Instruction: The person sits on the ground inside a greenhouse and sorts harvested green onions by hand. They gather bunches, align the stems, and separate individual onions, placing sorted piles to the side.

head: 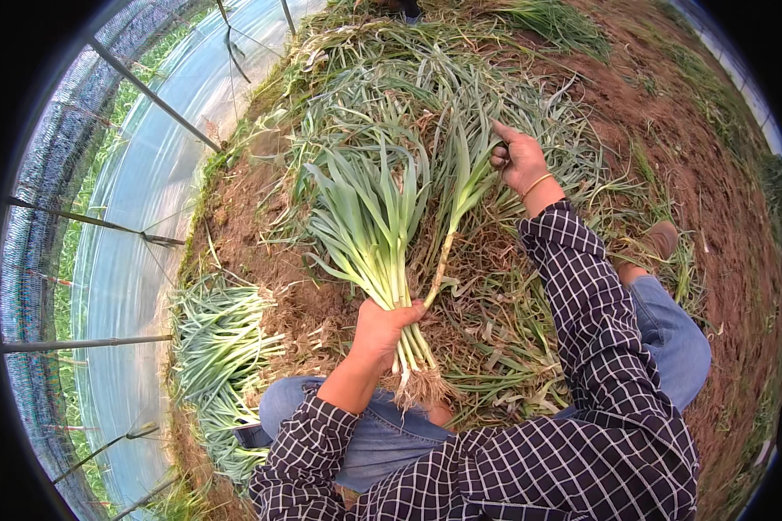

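Note:
My left hand (pixel 381 332) is closed round the white stalks of a bunch of leek-like green onions (pixel 371 241), with the leaves fanned upward and the brown roots hanging below my fist. One more stalk (pixel 444 257), yellowish and dirty low down, slants away to the right; its lower end meets my left thumb. At this stalk's green leaves is my right hand (pixel 517 156), index finger extended and the other fingers curled. Whether those fingers grip a leaf is not clear.
Trimmed onions lie in piles (pixel 225 338) at the left. A large heap of loose green leaves (pixel 391 91) spreads ahead, with dry scraps around my legs. Plastic sheeting (pixel 137 215) and metal poles (pixel 153 94) line the left side. Bare soil (pixel 710 215) runs along the right.

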The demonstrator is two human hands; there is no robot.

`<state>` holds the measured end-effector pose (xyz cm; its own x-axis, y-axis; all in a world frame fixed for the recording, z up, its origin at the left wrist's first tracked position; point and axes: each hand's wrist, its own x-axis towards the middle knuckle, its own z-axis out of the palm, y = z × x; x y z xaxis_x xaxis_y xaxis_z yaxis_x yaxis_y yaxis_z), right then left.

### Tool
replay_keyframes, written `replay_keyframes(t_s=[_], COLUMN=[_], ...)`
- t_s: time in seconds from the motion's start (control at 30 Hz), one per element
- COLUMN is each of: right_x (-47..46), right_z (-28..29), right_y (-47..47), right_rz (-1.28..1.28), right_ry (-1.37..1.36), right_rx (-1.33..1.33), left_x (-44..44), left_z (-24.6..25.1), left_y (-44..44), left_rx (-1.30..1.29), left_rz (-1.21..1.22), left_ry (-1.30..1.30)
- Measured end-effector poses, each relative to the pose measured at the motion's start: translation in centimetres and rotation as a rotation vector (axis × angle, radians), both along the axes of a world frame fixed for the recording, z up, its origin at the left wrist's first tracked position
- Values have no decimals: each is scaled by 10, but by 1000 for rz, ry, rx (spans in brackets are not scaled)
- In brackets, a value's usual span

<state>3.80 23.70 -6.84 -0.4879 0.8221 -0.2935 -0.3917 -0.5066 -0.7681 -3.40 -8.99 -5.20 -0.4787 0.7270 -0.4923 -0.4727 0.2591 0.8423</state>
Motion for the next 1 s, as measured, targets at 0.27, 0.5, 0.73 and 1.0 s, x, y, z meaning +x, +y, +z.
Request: replay_keyframes(t_s=[0.27, 0.5, 0.73, 1.0], right_x=[-57, 26, 62, 102], right_z=[42, -27, -44, -24], right_y=[42, -51, -126, -178], right_rz=[86, 371, 121, 376], right_ry=[-945, -654, -792, -745], right_rx=[952, 1137, 1823, 1633], left_x=[3, 6, 28, 44], left_z=[-8, -12, -10, -15], left_y=[-2, -14, -24, -26], left_rx=[16, 57, 8, 37], left_rz=[55, 65, 54, 85], left_ry=[-118, -101, -85, 17])
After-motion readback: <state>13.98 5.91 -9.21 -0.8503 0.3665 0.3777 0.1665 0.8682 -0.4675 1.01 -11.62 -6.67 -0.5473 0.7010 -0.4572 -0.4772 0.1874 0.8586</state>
